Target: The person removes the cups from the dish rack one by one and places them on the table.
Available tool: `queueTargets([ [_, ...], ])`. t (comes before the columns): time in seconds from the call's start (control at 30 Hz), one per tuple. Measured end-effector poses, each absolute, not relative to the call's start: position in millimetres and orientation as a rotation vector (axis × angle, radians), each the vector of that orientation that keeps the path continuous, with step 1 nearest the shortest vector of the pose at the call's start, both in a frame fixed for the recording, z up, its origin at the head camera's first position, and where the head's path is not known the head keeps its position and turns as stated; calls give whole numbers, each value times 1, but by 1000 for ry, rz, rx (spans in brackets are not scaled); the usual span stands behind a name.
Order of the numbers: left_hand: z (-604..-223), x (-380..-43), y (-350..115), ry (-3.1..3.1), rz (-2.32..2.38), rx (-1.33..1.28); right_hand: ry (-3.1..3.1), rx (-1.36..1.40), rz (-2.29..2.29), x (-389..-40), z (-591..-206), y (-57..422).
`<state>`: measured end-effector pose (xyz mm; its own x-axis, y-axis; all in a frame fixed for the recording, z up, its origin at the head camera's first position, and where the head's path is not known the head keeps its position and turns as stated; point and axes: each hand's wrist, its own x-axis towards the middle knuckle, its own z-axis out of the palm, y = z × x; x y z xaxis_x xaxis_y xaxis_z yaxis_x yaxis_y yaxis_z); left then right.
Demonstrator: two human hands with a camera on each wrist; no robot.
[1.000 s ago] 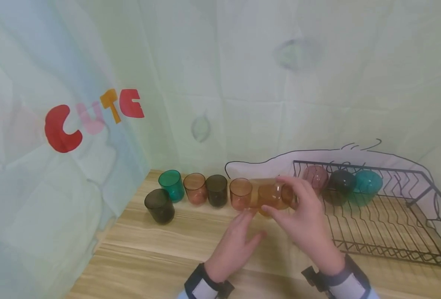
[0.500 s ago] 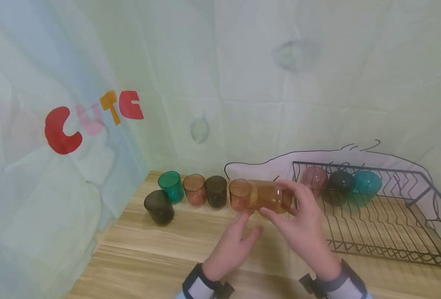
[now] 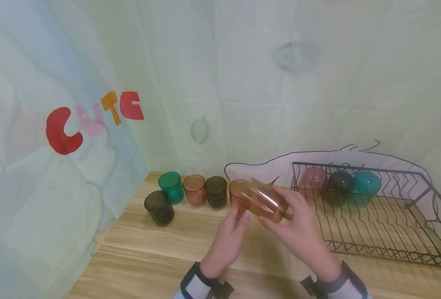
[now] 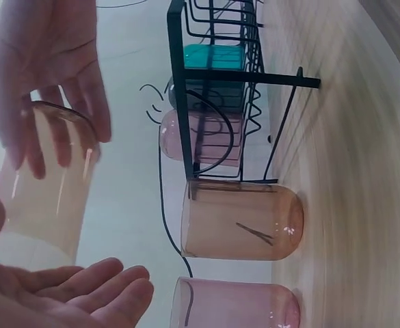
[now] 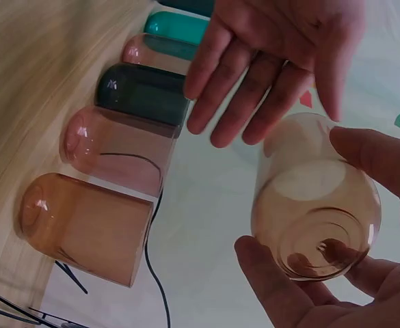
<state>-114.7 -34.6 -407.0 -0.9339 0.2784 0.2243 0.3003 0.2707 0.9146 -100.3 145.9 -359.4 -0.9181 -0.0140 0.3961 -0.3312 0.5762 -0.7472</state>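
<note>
My right hand (image 3: 298, 236) holds an amber tumbler (image 3: 268, 201) by its base end, thumb and fingers spread round it. The tumbler is tilted, its mouth toward my left hand (image 3: 225, 243). In the right wrist view its ringed base (image 5: 316, 239) faces the camera. My left hand (image 5: 275, 61) is beside the mouth, with fingers extended. Behind the held tumbler stand another amber tumbler (image 4: 244, 222) and a pink one (image 5: 121, 147). In the head view the held tumbler overlaps both, largely hiding the amber one.
Further left in the row stand a dark tumbler (image 3: 216, 193), a pink one (image 3: 195, 191) and a teal one (image 3: 171, 189). Another dark tumbler (image 3: 159, 207) is in front. The black wire rack (image 3: 377, 224) at right holds upside-down pink (image 3: 313, 180), dark (image 3: 340, 187) and teal (image 3: 366, 187) tumblers.
The held tumbler has gone from lying level to tilted, its mouth end now up and to the left. My left hand has turned slightly, its thumb moving up nearer its fingers.
</note>
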Motion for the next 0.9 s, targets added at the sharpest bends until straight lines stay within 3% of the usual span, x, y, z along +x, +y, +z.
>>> queueTargets([
  [0.43,-403,-115,-33,-2330,-2031,-456,-2565,340,1383,-100,-371,139],
  [0.9,-372,-102,-33,-2300,-2168,-347,-2628,400,1293,-100,-378,139],
])
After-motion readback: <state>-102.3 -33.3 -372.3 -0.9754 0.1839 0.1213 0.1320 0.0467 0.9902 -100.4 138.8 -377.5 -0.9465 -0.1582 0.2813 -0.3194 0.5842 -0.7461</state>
